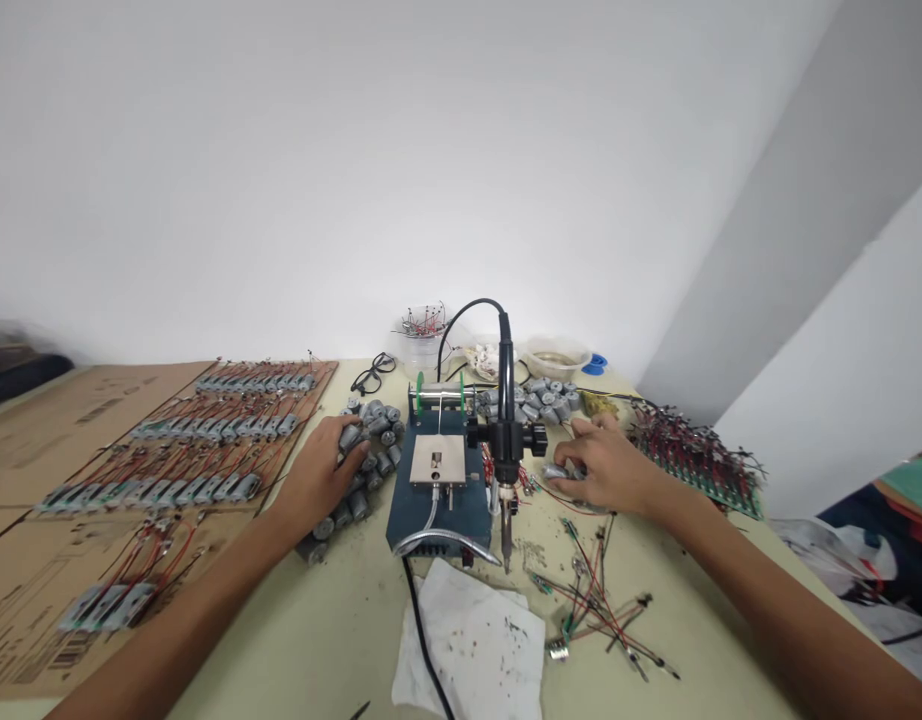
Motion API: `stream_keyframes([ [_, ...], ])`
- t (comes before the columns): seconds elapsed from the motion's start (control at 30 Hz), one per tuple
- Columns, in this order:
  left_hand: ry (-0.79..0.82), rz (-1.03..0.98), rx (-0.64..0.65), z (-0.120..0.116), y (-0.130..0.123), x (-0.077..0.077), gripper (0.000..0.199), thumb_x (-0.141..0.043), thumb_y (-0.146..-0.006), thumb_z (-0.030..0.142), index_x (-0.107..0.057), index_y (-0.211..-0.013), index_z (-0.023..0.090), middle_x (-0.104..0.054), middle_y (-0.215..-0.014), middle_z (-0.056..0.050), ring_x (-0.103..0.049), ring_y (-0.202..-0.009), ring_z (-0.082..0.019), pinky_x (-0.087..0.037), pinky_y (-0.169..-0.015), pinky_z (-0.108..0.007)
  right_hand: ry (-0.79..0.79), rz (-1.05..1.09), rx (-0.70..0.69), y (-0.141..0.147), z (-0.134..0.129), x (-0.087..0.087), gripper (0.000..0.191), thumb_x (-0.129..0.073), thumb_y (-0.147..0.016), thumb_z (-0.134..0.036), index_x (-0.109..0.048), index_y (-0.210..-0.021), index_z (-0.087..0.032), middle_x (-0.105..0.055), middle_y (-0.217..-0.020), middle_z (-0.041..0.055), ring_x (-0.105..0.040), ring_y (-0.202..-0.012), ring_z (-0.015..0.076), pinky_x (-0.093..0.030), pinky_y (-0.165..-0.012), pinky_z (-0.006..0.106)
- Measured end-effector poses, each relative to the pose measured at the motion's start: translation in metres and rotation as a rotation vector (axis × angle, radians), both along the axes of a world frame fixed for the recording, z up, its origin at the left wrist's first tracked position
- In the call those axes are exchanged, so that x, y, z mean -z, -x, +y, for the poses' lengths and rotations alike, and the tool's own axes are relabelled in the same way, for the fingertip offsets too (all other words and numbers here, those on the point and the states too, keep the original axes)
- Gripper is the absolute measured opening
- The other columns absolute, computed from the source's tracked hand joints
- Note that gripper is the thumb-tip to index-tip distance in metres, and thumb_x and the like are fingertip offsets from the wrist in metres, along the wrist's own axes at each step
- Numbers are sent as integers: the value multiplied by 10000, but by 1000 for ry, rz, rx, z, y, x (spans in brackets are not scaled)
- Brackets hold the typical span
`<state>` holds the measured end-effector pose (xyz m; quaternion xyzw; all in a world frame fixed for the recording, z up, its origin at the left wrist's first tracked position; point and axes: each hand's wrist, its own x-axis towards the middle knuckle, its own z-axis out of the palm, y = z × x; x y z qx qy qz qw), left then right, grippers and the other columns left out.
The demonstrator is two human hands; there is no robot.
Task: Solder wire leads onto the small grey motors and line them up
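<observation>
My left hand [322,472] reaches into a pile of small grey motors [372,468], with its thumb and fingers closed round one motor [349,437]. On the other side of the soldering machine, my right hand [607,465] pinches another small motor [555,471] low over the table. Between the hands stands the blue soldering machine [399,505] with a solder spool [441,396] on top. Its soldering iron [506,390] is clamped upright, tip down. Several wired circuit boards [570,530] with red and black leads lie loose in front of my right hand.
Rows of wired motors [225,430] cover cardboard [142,385] at left. More motors [547,398] lie behind the iron. Stacked wired boards [693,455] stand far right. Stained white paper [472,640] and a black cable [423,640] lie in front. Glasses [372,373] and a plastic bowl [557,352] sit behind.
</observation>
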<state>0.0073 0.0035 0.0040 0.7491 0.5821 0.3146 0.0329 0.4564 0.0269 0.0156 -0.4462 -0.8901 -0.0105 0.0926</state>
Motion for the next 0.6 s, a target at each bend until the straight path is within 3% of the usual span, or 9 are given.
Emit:
stream_keyframes([
  [0.17, 15, -7, -9, -1, -2, -2, 439, -500, -1030, 465, -583, -1305, 134, -679, -1304, -174, -633, -1282, -318, -502, -1098, -536, -78, 213, -6, -2, -2, 2, 296, -721, -940, -514, -745, -950, -219, -564, -795, -5, -544, -809, 228, -410, -964, 488],
  [0.37, 21, -21, -35, -3, -2, -7, 507, -456, -1011, 540, -595, -1287, 139, -682, -1307, -182, -642, -1261, -345, -516, -1093, -521, -78, 666, 96, -5, -10, -1, 358, -783, -897, -588, -743, -907, -232, -603, -664, -29, -592, -742, 226, -439, -972, 520],
  [0.47, 30, -36, -53, -4, -3, -10, 535, -445, -1004, 585, -597, -1287, 157, -689, -1293, -167, -659, -1215, -343, -531, -1071, -501, -2, 948, 192, -7, -14, -3, 369, -831, -885, -561, -720, -910, -209, -602, -627, -42, -601, -664, 193, -518, -767, 393],
  [0.53, 35, -48, -64, -6, -4, -13, 559, -438, -1004, 611, -596, -1291, 158, -688, -1291, -161, -664, -1195, -337, -535, -1059, -487, 83, 1143, 245, -7, -16, -5, 372, -815, -919, -538, -693, -935, -187, -602, -649, -54, -547, -549, 135, -466, -566, 276],
  [0.6, 38, -57, -71, -8, -5, -16, 577, -435, -1003, 630, -599, -1287, 156, -689, -1281, -156, -673, -1170, -329, -544, -1037, -471, 169, 1341, 280, -8, -17, -9, 364, -761, -975, -523, -652, -916, -181, -569, -651, -70, -479, -481, 97, -393, -462, 220],
])
